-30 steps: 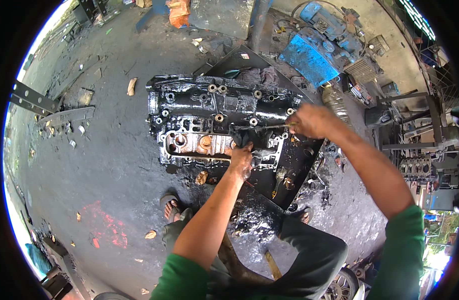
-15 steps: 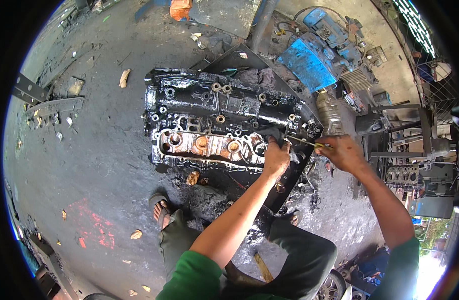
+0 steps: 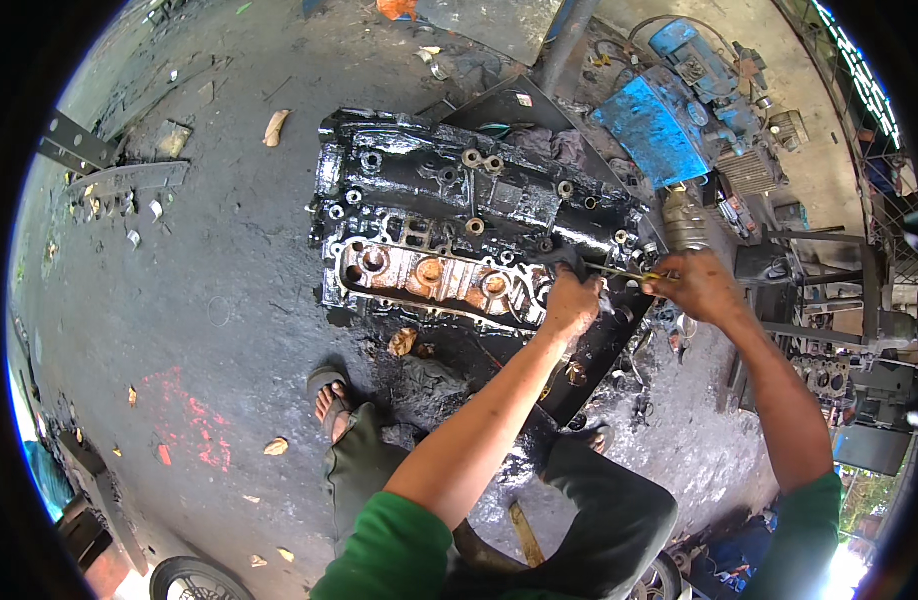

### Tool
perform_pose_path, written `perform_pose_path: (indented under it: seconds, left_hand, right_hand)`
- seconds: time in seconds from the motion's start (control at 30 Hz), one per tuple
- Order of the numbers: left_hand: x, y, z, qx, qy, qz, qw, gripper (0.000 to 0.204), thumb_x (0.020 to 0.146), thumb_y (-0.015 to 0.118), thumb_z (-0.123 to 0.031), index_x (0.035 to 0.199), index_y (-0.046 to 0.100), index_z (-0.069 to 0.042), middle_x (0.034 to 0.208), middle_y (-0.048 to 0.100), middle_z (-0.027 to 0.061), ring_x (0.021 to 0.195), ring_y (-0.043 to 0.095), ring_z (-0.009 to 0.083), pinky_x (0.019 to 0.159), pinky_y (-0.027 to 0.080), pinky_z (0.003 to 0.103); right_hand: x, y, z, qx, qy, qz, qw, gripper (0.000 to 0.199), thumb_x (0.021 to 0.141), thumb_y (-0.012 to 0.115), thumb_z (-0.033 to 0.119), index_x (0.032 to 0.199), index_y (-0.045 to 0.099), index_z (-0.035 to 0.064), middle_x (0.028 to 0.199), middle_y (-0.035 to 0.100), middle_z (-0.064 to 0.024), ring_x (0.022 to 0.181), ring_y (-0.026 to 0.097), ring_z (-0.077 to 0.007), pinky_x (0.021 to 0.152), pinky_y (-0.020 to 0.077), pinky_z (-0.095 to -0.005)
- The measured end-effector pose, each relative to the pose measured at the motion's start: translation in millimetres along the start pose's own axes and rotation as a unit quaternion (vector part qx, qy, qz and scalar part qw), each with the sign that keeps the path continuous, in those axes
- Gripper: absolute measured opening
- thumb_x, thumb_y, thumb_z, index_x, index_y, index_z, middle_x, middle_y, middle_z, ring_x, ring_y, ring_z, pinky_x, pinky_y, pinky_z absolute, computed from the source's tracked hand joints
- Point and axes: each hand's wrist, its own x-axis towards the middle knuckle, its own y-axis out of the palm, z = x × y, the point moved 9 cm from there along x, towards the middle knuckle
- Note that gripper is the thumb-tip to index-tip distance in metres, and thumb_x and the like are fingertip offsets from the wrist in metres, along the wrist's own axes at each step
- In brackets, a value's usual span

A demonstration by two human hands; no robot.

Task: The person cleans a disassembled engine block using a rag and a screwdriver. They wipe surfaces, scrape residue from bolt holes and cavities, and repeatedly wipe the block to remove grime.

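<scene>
Engine block: big oily black cast-metal engine block point(image 3: 459, 235), long axis left-right, ahead of me;
Left hand point(image 3: 571, 305): fist closed on its right end;
Right hand point(image 3: 697, 287): gripping thin yellow-handled tool point(image 3: 619, 270), pointing at block;

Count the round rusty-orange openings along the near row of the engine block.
3 show: one at the row's left end, one next to it, one by the left hand at. That hand may hide more.

Engine repair workshop, open-air yard type. Oil-blackened concrete floor point(image 3: 179, 330), greasy engine cylinder head point(image 3: 459, 240) lying straight on it. Blue machine point(image 3: 669, 110) and stacked metal engine parts point(image 3: 829, 370) at right. Steel bars point(image 3: 89, 160), loose bolts, scraps at left; tyre point(image 3: 194, 580) at lower edge.
</scene>
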Motion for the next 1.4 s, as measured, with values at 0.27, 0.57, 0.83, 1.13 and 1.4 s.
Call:
perform_pose_path:
  seconds: [0.27, 0.57, 0.83, 1.13, 1.4]
  left_hand:
    - [-5, -6, 11, 0.078, -0.047, -0.035, 0.995, 0.041, 0.089, 0.060, -0.011, 0.122, 0.046, 0.009, 0.102, 0.062, 0.0214, 0.085, 0.061, 0.0235, 0.074, 0.049, 0.037]
    - [-9, -10, 15, 0.029, -0.110, -0.001, 0.993, 0.041, 0.088, 0.062, -0.015, 0.119, 0.049, 0.008, 0.096, 0.063, 0.0184, 0.079, 0.061, 0.0217, 0.068, 0.048, 0.035]
    - [-17, -26, 10, 0.188, -0.073, -0.119, 0.972, 0.031, 0.091, 0.054, -0.013, 0.114, 0.051, 0.007, 0.097, 0.064, 0.0220, 0.084, 0.064, 0.0255, 0.070, 0.050, 0.038]
    - [-40, -44, 8, 0.175, -0.039, -0.226, 0.957, 0.040, 0.092, 0.045, -0.009, 0.131, 0.046, 0.001, 0.085, 0.057, 0.0088, 0.063, 0.054, 0.0143, 0.056, 0.045, 0.031]
    - [4, 5, 35, -0.056, -0.016, -0.029, 0.998, 0.041, 0.094, 0.045, -0.005, 0.135, 0.038, -0.009, 0.070, 0.047, -0.0026, 0.049, 0.043, 0.0060, 0.037, 0.032, 0.023]
  right_hand:
    - [21, 14, -11, 0.040, 0.020, 0.079, 0.996, 0.033, 0.080, 0.075, 0.039, 0.091, 0.074, 0.0083, 0.072, 0.068, -0.0118, 0.070, 0.067, -0.0232, 0.067, 0.0504, -0.0379]
    - [48, -19, 23, -0.132, -0.052, 0.088, 0.986, 0.037, 0.079, 0.073, 0.045, 0.097, 0.074, 0.0128, 0.098, 0.069, -0.0126, 0.101, 0.063, -0.0306, 0.087, 0.0494, -0.0401]
    - [61, -14, 42, -0.128, -0.018, 0.249, 0.960, 0.040, 0.083, 0.070, 0.047, 0.107, 0.073, 0.0156, 0.106, 0.067, -0.0146, 0.104, 0.063, -0.0292, 0.087, 0.0508, -0.0408]
    - [-2, 16, 50, -0.087, -0.022, 0.142, 0.986, 0.032, 0.089, 0.065, 0.033, 0.092, 0.072, 0.0019, 0.088, 0.068, -0.0224, 0.084, 0.068, -0.0358, 0.076, 0.0539, -0.0439]
    - [-5, 0, 21, -0.116, -0.025, 0.105, 0.987, 0.032, 0.089, 0.064, 0.036, 0.093, 0.070, 0.0045, 0.084, 0.067, -0.0203, 0.084, 0.066, -0.0370, 0.077, 0.0518, -0.0451]
